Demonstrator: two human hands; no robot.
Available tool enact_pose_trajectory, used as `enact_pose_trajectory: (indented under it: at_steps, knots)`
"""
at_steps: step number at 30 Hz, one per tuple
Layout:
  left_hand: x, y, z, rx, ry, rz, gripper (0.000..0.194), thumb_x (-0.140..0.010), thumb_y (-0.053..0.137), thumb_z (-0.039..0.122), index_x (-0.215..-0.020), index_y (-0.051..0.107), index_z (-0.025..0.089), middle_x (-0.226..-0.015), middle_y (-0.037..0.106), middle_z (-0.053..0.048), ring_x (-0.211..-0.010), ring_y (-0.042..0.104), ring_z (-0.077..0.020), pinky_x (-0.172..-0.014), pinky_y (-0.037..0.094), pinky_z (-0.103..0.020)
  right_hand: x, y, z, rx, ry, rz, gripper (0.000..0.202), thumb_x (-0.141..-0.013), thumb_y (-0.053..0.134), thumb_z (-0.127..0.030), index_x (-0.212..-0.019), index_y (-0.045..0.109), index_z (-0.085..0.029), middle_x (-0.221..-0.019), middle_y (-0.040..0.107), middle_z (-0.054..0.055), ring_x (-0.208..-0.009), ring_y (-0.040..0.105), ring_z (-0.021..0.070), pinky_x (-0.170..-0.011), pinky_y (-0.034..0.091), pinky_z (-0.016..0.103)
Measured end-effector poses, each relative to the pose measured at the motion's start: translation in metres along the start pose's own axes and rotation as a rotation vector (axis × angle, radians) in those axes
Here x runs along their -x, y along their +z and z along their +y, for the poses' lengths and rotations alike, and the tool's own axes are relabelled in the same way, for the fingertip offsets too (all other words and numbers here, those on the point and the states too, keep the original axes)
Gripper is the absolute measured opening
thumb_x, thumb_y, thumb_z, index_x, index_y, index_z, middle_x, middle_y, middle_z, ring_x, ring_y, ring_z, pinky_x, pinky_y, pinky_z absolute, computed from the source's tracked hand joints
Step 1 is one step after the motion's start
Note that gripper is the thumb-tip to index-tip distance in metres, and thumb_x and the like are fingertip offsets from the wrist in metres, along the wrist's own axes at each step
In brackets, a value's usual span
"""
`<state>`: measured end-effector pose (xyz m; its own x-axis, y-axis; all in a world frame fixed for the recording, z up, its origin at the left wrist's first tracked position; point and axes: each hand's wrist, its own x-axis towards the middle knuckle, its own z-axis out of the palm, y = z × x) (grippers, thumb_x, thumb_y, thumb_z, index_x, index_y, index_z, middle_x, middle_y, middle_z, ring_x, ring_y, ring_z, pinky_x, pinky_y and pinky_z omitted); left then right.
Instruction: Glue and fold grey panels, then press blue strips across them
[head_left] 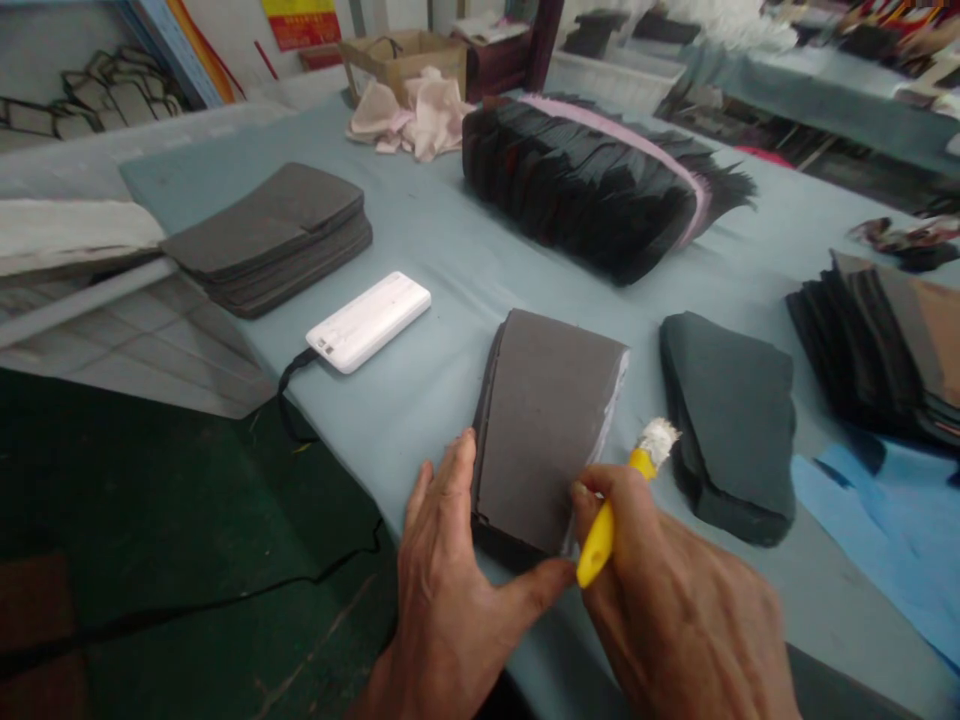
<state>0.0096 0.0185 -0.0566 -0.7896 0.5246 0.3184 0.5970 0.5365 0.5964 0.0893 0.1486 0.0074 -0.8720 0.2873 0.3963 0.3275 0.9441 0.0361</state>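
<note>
A stack of dark grey sheets [551, 420] lies on the blue-green table in front of me, with a whitish coating along its right edge. My left hand [465, 590] is spread around the near left corner of this stack, its fingers against the left side and its thumb along the near side. Between the fingers of my right hand [667, 590] is a yellow brush [599, 545], its white-coated bristles pointing up and away. The fingertips of that hand touch the stack's right edge near the closest corner.
Right of the stack is a dark green pile [731, 420], with blue cloth [892, 530] and more layered pieces [892, 340] beyond. A white power bank [369, 322], a grey pile [277, 235] and a strapped black bundle [585, 185] lie farther off.
</note>
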Motion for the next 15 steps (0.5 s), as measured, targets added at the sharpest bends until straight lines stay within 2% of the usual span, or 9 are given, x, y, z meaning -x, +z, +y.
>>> enact_pose_trajectory:
  at_steps: [4, 11, 15]
  knots:
    - [-0.0003, 0.0006, -0.0004, -0.028, 0.017, 0.004, 0.103, -0.076, 0.089, 0.051, -0.157, 0.037, 0.012, -0.148, 0.065, -0.027, -0.136, 0.066, -0.0422, -0.112, 0.057, -0.063, -0.0059, -0.0014, -0.0018, 0.043, -0.038, -0.007, 0.033, -0.115, 0.024, -0.024, -0.096, 0.051, -0.024, -0.057, 0.060, -0.004, -0.037, 0.056, 0.0163, -0.037, 0.025, 0.029]
    - [0.0051, 0.0044, -0.0031, -0.031, -0.024, -0.006, 0.110, -0.074, 0.090, 0.057, -0.159, 0.035, 0.016, -0.152, 0.063, -0.024, -0.141, 0.060, -0.0470, -0.107, 0.061, -0.062, -0.0088, -0.0029, 0.0000, 0.080, -0.081, -0.036, 0.034, -0.115, 0.023, -0.024, -0.094, 0.051, -0.024, -0.056, 0.058, -0.004, -0.039, 0.060, 0.0172, -0.037, 0.026, 0.028]
    - [0.0061, 0.0053, -0.0035, 0.007, -0.011, -0.027, 0.112, -0.077, 0.087, 0.061, -0.162, 0.031, 0.016, -0.155, 0.059, -0.025, -0.144, 0.058, -0.0448, -0.113, 0.056, -0.062, -0.0089, -0.0029, -0.0037, 0.116, -0.088, -0.050, 0.037, -0.114, 0.022, -0.022, -0.094, 0.052, -0.023, -0.057, 0.059, -0.003, -0.039, 0.061, 0.0180, -0.037, 0.027, 0.029]
